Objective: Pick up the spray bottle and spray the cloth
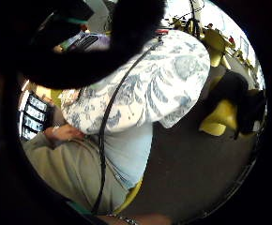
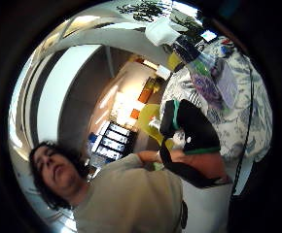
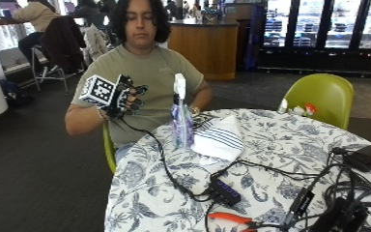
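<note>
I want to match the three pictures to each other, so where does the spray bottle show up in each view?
Outside view: the spray bottle stands upright on the table, beside the striped cloth.
Thumb side palm view: the bottle stands on the floral tablecloth.
Little finger side palm view: not in it.
Shared landmark: the blue floral tablecloth.

Legible text: none. Clear plastic spray bottle with white trigger head [image 3: 181, 116]: purple label, lettering too small to read. White cloth with dark stripes [image 3: 219, 137]: no print. Round desk under blue-and-white floral cover [image 3: 282, 159]: pattern only, no wording or numbers.
</note>
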